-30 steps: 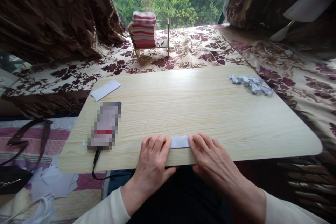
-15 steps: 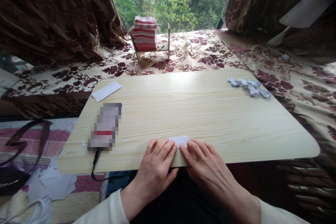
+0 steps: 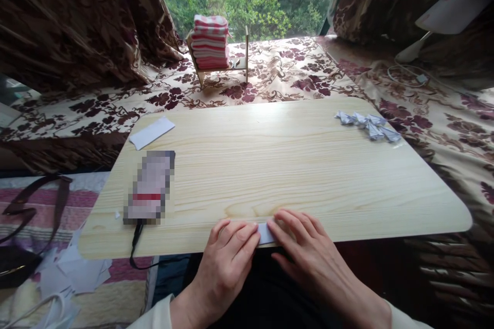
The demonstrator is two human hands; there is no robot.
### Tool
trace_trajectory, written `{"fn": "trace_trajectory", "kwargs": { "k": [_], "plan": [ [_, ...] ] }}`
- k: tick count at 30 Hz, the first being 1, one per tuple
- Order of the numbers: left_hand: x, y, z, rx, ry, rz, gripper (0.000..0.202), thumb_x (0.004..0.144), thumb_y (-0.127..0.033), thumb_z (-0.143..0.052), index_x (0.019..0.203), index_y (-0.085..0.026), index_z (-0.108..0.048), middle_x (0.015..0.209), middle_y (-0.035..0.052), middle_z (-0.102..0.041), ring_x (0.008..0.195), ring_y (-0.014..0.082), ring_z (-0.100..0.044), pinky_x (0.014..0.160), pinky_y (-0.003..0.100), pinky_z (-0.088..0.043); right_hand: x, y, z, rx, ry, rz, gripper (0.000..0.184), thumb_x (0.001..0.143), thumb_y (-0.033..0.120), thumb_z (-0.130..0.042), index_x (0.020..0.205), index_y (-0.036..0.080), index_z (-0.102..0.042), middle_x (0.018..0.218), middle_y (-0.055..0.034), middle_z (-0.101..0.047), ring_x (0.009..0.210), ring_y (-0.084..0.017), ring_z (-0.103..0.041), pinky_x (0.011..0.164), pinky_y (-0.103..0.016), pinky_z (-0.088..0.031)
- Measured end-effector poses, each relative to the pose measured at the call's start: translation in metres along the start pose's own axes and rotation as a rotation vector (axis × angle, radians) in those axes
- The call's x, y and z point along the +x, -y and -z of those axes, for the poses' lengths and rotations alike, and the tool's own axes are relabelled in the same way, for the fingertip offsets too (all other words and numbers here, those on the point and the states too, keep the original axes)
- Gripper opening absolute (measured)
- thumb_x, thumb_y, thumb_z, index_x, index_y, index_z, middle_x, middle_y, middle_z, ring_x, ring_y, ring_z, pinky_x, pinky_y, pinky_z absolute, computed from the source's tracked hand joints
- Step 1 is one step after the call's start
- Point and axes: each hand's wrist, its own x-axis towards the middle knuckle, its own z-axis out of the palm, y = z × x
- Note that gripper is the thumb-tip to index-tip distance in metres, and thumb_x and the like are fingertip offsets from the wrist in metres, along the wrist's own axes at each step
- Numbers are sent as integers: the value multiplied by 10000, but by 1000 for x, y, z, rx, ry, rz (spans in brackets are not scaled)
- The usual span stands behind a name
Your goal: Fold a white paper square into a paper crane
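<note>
A small folded strip of white paper (image 3: 265,234) lies at the table's near edge, between my two hands. My left hand (image 3: 231,257) has its fingers bent close together, their tips pressing the strip's left end; its thumb is mostly hidden. From the other side, my right hand (image 3: 312,252) keeps the strip's right end under its curved fingers, the index fingertip on the paper. The right thumb hangs lower, by the table edge. Both hands cover the ends of the strip.
A pale wooden table (image 3: 247,164) carries a phone (image 3: 150,185) with a black cable, a flat folded paper (image 3: 152,132) and several folded paper pieces (image 3: 368,126). Loose paper sheets (image 3: 75,270) lie at lower left. Beyond stand stacked pink-and-white cloths (image 3: 210,43) and a lamp (image 3: 451,5).
Both hands and the paper strip have come nearer to the table's front edge. Less of the strip shows now. The right thumb has moved away from its fingers. The view has shifted slightly.
</note>
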Motion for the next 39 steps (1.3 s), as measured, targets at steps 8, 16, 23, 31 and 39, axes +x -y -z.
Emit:
{"fn": "trace_trajectory", "kwargs": {
  "k": [8,16,23,31,39],
  "plan": [
    [31,-11,9,-292,-97,339,156,856,-92,-568,932,-194,-658,769,15,-690,727,155,-598,709,317,-471,17,-4,16,368,-101,-135,188,942,188,-459,879,205,-636,831,-37,-649,766,-146,-595,685,-266,-478],
    [49,8,-2,-26,26,297,112,836,-124,-583,888,-170,-671,834,49,-695,818,219,-582,782,403,-422,42,-13,6,24,4,-284,285,893,211,-489,611,195,-528,603,-8,-585,600,-150,-522,589,-268,-337],
    [31,0,-5,73,73,115,236,879,-144,-517,1080,-98,-632,1000,115,-664,917,243,-554,827,418,-435,39,-14,1,-108,-24,-228,195,917,238,-477,785,179,-608,670,-22,-597,660,-174,-524,629,-290,-333],
    [27,6,-8,94,64,53,277,874,-122,-518,1134,-109,-615,1102,108,-681,994,240,-563,908,429,-415,33,-10,2,-132,102,37,331,846,78,-537,1169,138,-572,833,-56,-592,743,-201,-510,639,-316,-403],
    [24,19,-5,73,83,-14,266,888,-108,-536,1142,-122,-611,1049,65,-714,971,206,-595,954,408,-355,36,-11,2,-106,154,36,316,834,75,-537,1146,110,-571,787,-42,-584,703,-196,-506,578,-318,-398]
  ]
}}
